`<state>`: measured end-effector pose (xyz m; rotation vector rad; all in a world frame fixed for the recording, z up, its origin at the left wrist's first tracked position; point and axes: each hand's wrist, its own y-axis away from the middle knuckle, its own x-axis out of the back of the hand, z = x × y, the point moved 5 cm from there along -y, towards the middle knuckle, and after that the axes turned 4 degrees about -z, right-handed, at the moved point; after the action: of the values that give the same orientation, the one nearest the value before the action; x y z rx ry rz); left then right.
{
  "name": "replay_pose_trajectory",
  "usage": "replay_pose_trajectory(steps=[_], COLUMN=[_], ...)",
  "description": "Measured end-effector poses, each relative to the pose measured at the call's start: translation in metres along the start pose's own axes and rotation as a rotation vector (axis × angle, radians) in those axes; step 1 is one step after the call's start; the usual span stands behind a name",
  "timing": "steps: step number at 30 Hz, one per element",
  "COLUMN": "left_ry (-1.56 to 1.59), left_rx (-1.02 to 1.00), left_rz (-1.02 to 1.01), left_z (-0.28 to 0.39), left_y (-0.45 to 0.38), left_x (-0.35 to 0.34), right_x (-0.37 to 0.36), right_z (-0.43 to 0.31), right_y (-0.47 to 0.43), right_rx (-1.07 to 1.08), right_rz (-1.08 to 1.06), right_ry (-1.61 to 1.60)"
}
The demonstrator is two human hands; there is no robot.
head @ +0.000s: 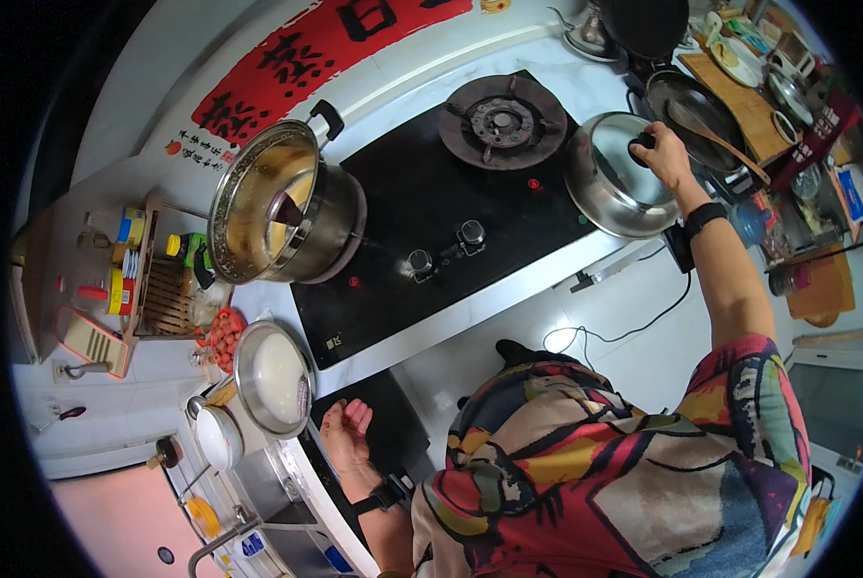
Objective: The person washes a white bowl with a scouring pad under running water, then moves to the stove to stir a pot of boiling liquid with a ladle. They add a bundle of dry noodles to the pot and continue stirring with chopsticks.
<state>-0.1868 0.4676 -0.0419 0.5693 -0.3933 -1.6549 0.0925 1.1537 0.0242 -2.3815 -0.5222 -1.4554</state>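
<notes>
My right hand (662,155) grips the black knob of a domed lid (597,177) of steel and glass. The lid is over the cooktop's right end; whether it touches the surface I cannot tell. My left hand (348,433), palm turned up and fingers slightly curled, is empty beside the counter's front edge. Close to it is a steel bowl (276,372) of white liquid, with a striped item at its inner rim. A deep steel pot (301,242) stands uncovered on the left burner, holding yellowish contents and a dark red object (284,209).
The black gas cooktop (402,195) has a bare right burner (502,121). An open black electric pan (691,115) with a wooden spatula (720,141) stands at right. A red basket (227,339) of small reddish items and a white bowl (218,438) are at left, near the sink (265,480).
</notes>
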Motion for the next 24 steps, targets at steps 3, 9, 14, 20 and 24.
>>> replay_pose_trajectory(steps=[3,9,14,20,24], left_ry=[0.002,0.006,0.012,0.007,0.046], left_rx=[0.010,-0.009,0.006,-0.001,-0.039], left_rz=[-0.026,-0.102,-0.080,-0.081,-0.163], left_z=[0.001,0.007,0.014,0.027,0.043], left_y=[-0.005,-0.014,-0.016,-0.016,-0.018], left_x=[-0.002,0.002,0.023,0.045,0.042], right_x=[0.002,0.001,0.006,0.008,-0.010], right_z=[0.008,0.029,0.049,0.026,-0.049], right_y=[0.001,0.007,0.015,0.043,0.063], right_rx=[-0.012,-0.138,-0.190,-0.117,0.009], right_rz=[0.016,-0.011,0.087,0.380,0.190], right_ry=[0.016,-0.142,-0.076,-0.051,-0.461])
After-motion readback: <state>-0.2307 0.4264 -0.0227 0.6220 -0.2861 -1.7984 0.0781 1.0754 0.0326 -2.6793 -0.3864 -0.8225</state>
